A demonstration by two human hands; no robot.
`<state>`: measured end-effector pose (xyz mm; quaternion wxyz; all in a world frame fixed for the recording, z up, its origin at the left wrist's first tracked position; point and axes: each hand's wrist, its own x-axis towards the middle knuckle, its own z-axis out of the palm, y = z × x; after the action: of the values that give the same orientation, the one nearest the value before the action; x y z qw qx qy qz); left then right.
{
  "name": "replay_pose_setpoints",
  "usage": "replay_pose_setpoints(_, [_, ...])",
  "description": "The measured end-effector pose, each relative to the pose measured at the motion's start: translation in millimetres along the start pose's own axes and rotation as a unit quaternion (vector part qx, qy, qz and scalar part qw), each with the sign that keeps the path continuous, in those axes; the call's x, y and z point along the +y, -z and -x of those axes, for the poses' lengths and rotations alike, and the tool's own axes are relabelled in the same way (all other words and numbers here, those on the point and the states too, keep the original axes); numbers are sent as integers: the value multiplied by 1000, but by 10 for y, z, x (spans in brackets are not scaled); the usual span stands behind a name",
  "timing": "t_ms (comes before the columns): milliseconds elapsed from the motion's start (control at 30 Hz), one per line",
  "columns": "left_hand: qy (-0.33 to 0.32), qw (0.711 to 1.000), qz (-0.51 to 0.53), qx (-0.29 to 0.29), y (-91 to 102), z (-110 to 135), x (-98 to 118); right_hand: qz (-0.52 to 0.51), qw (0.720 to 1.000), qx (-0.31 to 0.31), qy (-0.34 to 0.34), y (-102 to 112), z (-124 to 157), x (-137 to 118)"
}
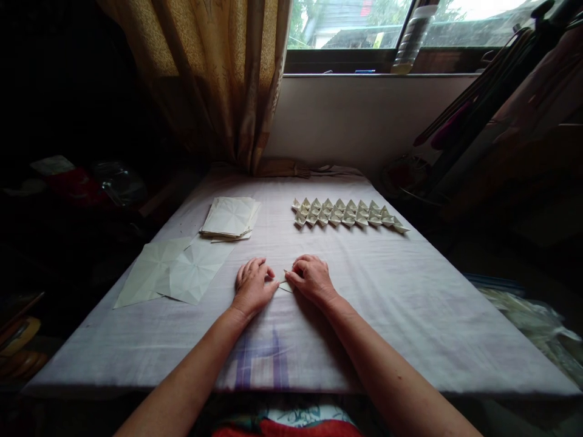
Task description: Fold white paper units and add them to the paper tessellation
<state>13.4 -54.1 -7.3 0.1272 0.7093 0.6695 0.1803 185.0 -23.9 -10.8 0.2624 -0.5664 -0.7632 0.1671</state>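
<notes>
My left hand [252,285] and my right hand [312,278] rest close together on the cloth-covered table [410,303], fingers curled and pressed on a small folded paper piece [285,284] between them. Only a sliver of the paper shows between the fingertips. Beyond my hands, two rows of several finished folded paper shapes [348,213] lie side by side. To the left, a stack of creased square sheets [231,217] sits on the cloth. Nearer, two creased sheets [178,275] lie flat and overlapping.
A patterned curtain [218,79] hangs behind the table's far left. A window with a plastic bottle [412,36] on its sill is beyond. Dark clutter lies on the left, leaning rods and plastic bags [532,315] on the right.
</notes>
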Motion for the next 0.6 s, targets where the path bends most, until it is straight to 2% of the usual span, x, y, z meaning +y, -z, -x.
replay_pose_setpoints(167, [6, 999, 6, -40, 62, -51, 39, 16, 1000, 3, -20, -18, 11, -23])
replay_pose_setpoints(367, [-6, 991, -17, -131, 152, -96, 38, 19, 1000, 2, -23, -3, 10, 10])
replay_pose_setpoints(600, [-14, 989, -21, -146, 217, -140, 45, 25, 1000, 3, -19, 70, 18, 104])
